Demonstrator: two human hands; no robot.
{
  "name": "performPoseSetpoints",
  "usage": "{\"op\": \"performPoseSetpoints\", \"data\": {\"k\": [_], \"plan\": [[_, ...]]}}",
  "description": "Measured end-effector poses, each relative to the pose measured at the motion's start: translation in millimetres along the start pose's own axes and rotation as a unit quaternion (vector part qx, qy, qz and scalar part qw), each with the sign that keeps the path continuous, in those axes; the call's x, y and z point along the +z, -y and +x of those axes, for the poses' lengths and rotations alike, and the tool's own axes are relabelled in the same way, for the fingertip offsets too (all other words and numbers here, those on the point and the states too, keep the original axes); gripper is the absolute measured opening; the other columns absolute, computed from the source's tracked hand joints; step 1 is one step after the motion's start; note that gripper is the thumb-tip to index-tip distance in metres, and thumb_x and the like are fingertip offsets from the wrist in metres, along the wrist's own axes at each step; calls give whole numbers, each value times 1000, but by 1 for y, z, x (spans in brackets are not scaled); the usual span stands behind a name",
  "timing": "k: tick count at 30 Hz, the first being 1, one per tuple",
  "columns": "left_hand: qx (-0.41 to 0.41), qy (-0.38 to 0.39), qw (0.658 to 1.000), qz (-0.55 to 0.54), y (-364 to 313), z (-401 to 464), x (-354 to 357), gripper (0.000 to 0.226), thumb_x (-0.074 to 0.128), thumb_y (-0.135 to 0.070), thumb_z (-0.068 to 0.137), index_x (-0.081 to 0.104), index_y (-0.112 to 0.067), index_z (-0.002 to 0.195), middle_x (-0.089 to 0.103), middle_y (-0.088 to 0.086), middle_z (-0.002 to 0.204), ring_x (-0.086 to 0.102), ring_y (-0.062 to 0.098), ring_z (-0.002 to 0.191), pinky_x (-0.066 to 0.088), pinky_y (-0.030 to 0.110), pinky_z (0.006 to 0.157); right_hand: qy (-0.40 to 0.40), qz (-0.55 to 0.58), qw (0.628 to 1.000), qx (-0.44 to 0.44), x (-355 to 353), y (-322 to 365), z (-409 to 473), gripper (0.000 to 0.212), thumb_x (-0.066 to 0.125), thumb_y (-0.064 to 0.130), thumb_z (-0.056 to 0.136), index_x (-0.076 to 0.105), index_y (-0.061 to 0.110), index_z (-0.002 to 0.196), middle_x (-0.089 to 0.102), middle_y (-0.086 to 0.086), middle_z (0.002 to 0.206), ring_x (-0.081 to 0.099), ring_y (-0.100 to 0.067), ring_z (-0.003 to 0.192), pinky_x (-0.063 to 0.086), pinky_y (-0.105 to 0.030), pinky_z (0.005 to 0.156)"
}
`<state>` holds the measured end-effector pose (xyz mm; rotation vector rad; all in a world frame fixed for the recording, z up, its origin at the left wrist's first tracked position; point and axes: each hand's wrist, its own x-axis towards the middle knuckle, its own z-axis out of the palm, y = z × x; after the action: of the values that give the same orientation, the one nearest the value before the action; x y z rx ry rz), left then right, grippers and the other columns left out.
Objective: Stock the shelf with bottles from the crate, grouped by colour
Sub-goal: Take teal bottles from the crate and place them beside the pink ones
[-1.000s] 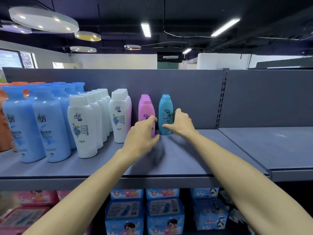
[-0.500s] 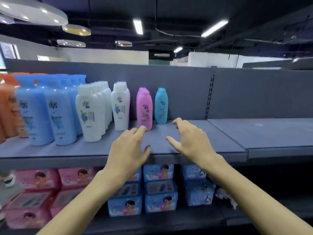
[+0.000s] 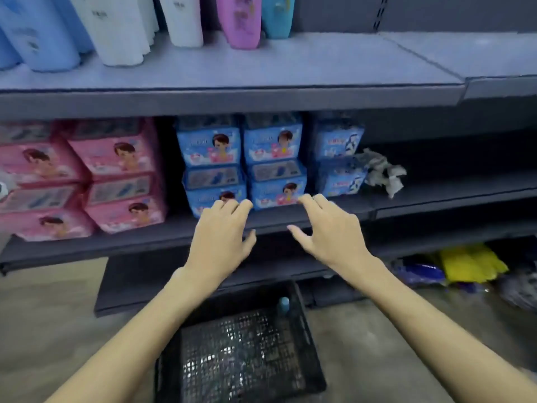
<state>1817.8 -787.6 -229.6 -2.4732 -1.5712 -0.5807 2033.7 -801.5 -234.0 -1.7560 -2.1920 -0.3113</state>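
On the grey upper shelf (image 3: 290,65) stand light-blue bottles (image 3: 35,39), white bottles (image 3: 116,27), a pink bottle (image 3: 241,21) and a teal bottle (image 3: 276,18), grouped by colour. A black mesh crate (image 3: 308,330) sits on the floor below me, and a teal bottle cap (image 3: 283,303) shows at its far right corner. My left hand (image 3: 223,237) and my right hand (image 3: 331,231) hang in the air above the crate, in front of the middle shelf. Both have relaxed, spread fingers and hold nothing.
Pink packs (image 3: 116,158) and blue packs (image 3: 273,158) fill the middle shelf (image 3: 436,196), with crumpled grey material (image 3: 380,173) to their right. Yellow and blue bags (image 3: 465,263) lie under the lowest shelf at the right. The floor (image 3: 58,301) is bare concrete.
My view has tilted down from the upper shelf to the crate. Both hands have let go of the pink and teal bottles and dropped away from the shelf, empty.
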Motion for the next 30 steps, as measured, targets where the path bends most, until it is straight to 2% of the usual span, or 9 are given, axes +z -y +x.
{"op": "performPoseSetpoints", "data": {"k": [5, 9, 13, 17, 20, 22, 26, 30], "plan": [[-41, 118, 992, -31, 2, -69, 93, 40, 72, -32, 77, 60, -15, 111, 64, 2, 94, 58, 29, 89, 43, 40, 72, 173, 36, 981, 85, 95, 2, -68, 52, 63, 51, 88, 49, 20, 126, 57, 0, 108, 62, -23, 91, 44, -33, 57], [-73, 176, 981, -42, 2, -128, 179, 42, 76, -33, 74, 62, -16, 110, 64, 1, 94, 59, 27, 90, 43, 42, 75, 293, 70, 942, 149, 193, 4, -121, 49, 60, 43, 93, 42, 19, 131, 53, -3, 114, 61, -27, 99, 41, -34, 64], [-89, 232, 967, -57, -3, -181, 264, 43, 81, -29, 66, 66, -17, 104, 65, -2, 88, 59, 24, 82, 41, 41, 71, 379, 101, 895, 213, 304, 12, -163, 52, 56, 32, 97, 35, 15, 141, 52, -9, 126, 59, -30, 107, 50, -39, 80], [-100, 246, 962, -66, -3, -223, 331, 41, 79, -31, 70, 67, -20, 107, 65, -4, 88, 58, 22, 82, 35, 39, 72, 415, 30, 890, 185, 402, 16, -178, 60, 53, 19, 99, 23, 8, 150, 45, -15, 138, 56, -32, 116, 50, -38, 86], [-108, 252, 959, -70, -3, -252, 364, 41, 76, -34, 72, 66, -19, 110, 66, -5, 89, 58, 21, 83, 40, 40, 72, 415, -27, 899, 140, 452, 15, -176, 66, 48, 2, 96, 13, 0, 153, 33, -22, 148, 52, -34, 123, 52, -38, 87], [-117, 267, 954, -79, -3, -270, 377, 39, 73, -36, 75, 65, -21, 110, 66, -6, 93, 58, 20, 86, 41, 39, 73, 427, -67, 894, 118, 475, 16, -172, 63, 41, -1, 98, 11, -3, 153, 29, -27, 151, 53, -36, 124, 53, -38, 87], [-114, 317, 936, -100, -8, -309, 387, 40, 74, -33, 72, 65, -22, 109, 65, -5, 95, 58, 21, 87, 42, 40, 73, 439, -130, 885, 82, 505, 19, -163, 41, 37, 2, 101, 34, -5, 141, 40, -27, 141, 54, -37, 120, 51, -39, 89], [-124, 358, 919, -107, -13, -340, 385, 43, 79, -32, 63, 66, -24, 103, 62, -7, 85, 57, 19, 79, 37, 36, 67, 454, -110, 881, 69, 506, 8, -150, 38, 48, 4, 98, 43, 6, 136, 51, -19, 130, 61, -37, 111, 50, -42, 87]]}}
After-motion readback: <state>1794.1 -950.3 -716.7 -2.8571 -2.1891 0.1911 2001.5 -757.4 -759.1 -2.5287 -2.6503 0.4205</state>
